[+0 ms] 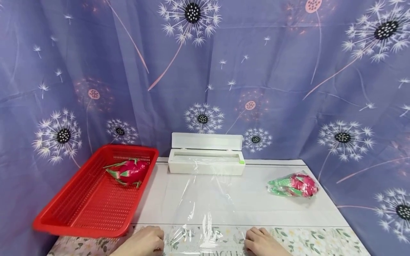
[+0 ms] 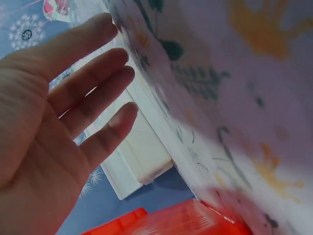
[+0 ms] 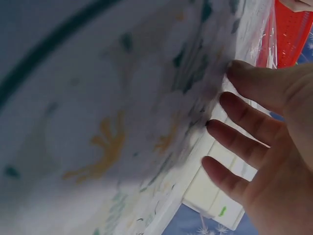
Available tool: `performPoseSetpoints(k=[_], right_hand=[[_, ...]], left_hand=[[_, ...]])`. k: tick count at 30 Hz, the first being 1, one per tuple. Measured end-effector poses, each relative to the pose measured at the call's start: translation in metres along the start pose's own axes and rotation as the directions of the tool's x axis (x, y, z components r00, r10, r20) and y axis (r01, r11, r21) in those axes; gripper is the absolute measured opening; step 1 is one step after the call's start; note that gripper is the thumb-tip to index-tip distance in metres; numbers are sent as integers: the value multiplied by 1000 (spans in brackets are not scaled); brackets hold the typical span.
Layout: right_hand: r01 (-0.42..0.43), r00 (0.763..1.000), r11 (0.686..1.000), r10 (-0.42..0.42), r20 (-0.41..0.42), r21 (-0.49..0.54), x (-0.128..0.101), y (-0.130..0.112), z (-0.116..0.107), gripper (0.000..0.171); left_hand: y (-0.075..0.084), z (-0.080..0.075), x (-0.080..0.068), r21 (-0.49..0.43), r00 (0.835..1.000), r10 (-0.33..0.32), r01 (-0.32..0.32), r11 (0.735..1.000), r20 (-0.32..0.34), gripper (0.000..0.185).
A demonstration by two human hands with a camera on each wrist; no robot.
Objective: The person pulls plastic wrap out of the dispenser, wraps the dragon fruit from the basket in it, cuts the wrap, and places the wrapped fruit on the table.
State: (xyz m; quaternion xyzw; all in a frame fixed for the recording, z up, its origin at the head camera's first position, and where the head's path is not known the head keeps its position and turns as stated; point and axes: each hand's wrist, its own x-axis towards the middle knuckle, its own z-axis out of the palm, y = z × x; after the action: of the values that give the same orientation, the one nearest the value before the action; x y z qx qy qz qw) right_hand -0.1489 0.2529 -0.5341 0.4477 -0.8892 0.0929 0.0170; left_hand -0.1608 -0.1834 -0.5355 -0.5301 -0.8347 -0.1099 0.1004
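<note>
A sheet of clear plastic film (image 1: 205, 213) runs from a white dispenser box (image 1: 206, 168) with its lid up, down over the table towards me. At the film's left edge rests my left hand (image 1: 145, 241); the left wrist view shows its fingers (image 2: 93, 95) spread and only slightly bent, tips at the flowered cloth. On the other side my right hand (image 1: 261, 241) lies by the film's right edge. Its fingers (image 3: 244, 142) are likewise spread and nearly straight in the right wrist view, fingertips against the cloth. Neither palm holds anything.
To the left a red plastic basket (image 1: 96, 209) contains an unwrapped dragon fruit (image 1: 132, 172). A dragon fruit wrapped in film (image 1: 296, 185) lies on the right of the white table (image 1: 256, 213). Behind hangs a blue curtain (image 1: 224, 71) with dandelion prints.
</note>
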Motion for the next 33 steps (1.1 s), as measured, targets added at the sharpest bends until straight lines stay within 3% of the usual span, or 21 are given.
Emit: performPoseSetpoints(k=[4,10,15,19,25,30,33], right_hand=[[-21,998,1000,20,52,15,3,-2,-6,15],[-33,996,999,30,89,30,3,-2,-8,17],[-85,990,995,78,115,57,5,-4,-10,27],[-147,976,987,133,173,71,7,-8,-12,27],[-229,951,970,205,230,82,7,-13,-14,24],[-252,947,965,230,226,70,6,-14,-14,27],[-273,938,960,252,236,62,6,-15,-14,27]], left_hand=[[4,-3,-1,-104,994,-94,100,990,61,25],[4,1,-2,-110,996,-91,92,990,19,21],[7,0,-4,-203,971,-224,237,950,85,13],[11,-1,-5,-263,954,-277,297,918,112,14],[16,-3,-5,-376,894,-404,449,811,196,14],[18,-1,-2,-360,859,-458,512,780,229,17],[17,0,-2,-382,836,-476,549,744,274,21]])
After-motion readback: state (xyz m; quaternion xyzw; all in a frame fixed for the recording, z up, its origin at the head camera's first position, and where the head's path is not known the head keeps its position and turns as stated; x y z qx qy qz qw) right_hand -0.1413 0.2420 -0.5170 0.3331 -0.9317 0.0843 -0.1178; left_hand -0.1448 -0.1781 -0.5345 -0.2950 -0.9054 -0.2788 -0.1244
